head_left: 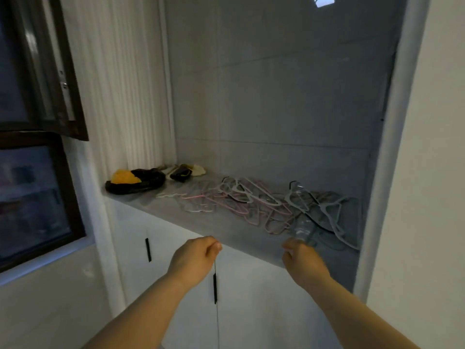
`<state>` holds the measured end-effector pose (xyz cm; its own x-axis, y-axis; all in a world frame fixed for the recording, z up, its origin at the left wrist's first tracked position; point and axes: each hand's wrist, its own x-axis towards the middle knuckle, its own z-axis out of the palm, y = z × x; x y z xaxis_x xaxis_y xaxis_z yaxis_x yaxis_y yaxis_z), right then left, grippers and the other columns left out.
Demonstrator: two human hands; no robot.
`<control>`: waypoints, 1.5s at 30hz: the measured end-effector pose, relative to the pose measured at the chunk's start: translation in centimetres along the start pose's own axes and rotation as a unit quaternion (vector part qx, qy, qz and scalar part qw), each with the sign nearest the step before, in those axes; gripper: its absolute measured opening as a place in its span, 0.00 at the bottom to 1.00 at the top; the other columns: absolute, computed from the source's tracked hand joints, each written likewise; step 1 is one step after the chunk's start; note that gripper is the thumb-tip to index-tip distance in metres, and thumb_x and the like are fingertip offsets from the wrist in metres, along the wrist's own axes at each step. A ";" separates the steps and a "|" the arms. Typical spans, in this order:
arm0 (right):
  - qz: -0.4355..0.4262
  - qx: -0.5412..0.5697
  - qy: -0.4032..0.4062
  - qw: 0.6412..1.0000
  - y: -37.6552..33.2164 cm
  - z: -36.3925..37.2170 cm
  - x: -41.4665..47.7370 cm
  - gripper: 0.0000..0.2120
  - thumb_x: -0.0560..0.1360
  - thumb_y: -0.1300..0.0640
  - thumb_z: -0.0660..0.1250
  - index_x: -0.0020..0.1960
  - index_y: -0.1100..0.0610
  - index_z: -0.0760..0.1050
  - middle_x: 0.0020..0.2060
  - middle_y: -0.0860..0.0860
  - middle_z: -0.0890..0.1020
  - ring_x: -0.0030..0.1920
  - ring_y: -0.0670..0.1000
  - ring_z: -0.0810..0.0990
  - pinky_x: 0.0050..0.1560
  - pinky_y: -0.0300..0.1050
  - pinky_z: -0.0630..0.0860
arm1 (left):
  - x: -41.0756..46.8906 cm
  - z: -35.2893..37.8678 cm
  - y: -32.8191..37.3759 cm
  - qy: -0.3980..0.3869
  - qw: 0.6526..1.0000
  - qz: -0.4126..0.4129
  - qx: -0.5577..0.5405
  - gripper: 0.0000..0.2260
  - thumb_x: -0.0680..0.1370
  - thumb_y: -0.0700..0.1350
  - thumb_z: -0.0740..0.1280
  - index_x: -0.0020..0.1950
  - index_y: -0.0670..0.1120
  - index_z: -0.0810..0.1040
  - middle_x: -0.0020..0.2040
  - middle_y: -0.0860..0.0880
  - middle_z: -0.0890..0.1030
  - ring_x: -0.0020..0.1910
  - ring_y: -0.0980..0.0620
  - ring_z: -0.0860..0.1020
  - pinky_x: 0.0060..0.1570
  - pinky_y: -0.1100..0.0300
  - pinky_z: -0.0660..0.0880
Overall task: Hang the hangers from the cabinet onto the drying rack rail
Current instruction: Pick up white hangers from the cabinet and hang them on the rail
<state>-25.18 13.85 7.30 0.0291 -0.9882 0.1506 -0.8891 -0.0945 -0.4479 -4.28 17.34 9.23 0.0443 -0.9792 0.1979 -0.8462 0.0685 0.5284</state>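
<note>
A tangled pile of hangers, pink, grey, white and clear, lies on the grey cabinet countertop inside a tiled niche. My right hand is at the counter's front edge, below the pile's right part. Its fingers are curled round a blurred clear hanger that sticks up from the fingertips. My left hand hovers in front of the counter edge, left of the right hand, with its fingers curled into a loose fist and nothing visible in it. No drying rack rail is in view.
A black bag with something yellow and a few small items sit at the counter's left back. White cabinet doors with black handles are below. A dark window is at left, a white wall at right.
</note>
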 end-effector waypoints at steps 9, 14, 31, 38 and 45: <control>0.067 -0.109 0.094 0.987 3.6 4.8 12.2 0.19 0.79 0.54 0.52 0.69 0.56 0.64 0.70 0.53 0.66 0.70 0.53 0.64 0.69 0.44 0.60 | 17.1 6.9 -3.1 -0.070 0.996 0.046 0.002 0.12 0.79 0.43 0.58 0.59 0.47 0.77 0.59 0.48 0.80 0.58 0.47 0.77 0.56 0.61 0.72; 0.143 -0.121 0.085 0.979 6.3 6.3 14.0 0.22 0.79 0.49 0.51 0.69 0.58 0.66 0.69 0.56 0.69 0.70 0.55 0.66 0.71 0.46 0.61 | 23.1 10.1 -1.2 -0.075 0.991 0.106 0.027 0.12 0.79 0.44 0.59 0.59 0.50 0.77 0.61 0.48 0.79 0.61 0.47 0.76 0.55 0.61 0.71; 0.210 -0.130 0.067 0.967 6.6 6.5 15.0 0.23 0.67 0.43 0.52 0.38 0.52 0.84 0.38 0.50 0.86 0.38 0.49 0.85 0.38 0.47 0.82 | 35.2 19.1 6.7 -0.139 0.945 0.244 0.165 0.21 0.79 0.49 0.56 0.72 0.49 0.62 0.74 0.46 0.62 0.73 0.47 0.62 0.70 0.56 0.57; 0.233 -0.142 0.082 0.959 7.0 6.6 15.2 0.24 0.65 0.46 0.53 0.40 0.57 0.84 0.41 0.54 0.86 0.40 0.54 0.85 0.39 0.51 0.81 | 31.6 18.5 4.6 -0.130 0.950 0.261 0.109 0.30 0.73 0.58 0.43 0.75 0.50 0.53 0.77 0.47 0.50 0.77 0.49 0.50 0.74 0.55 0.46; 0.231 -0.133 0.170 0.949 7.9 5.3 16.0 0.14 0.70 0.56 0.62 0.50 0.62 0.81 0.52 0.61 0.83 0.53 0.62 0.81 0.56 0.61 0.75 | 25.8 16.7 -0.4 -0.146 0.948 0.260 0.111 0.46 0.58 0.66 0.33 0.74 0.53 0.58 0.76 0.50 0.57 0.75 0.53 0.55 0.73 0.59 0.50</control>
<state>-29.29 -3.30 1.49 -0.5005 -0.8165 0.2877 -0.8563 0.4182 -0.3031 -11.67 -11.12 0.40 -0.5310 -0.8372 0.1308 -0.8055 0.5466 0.2288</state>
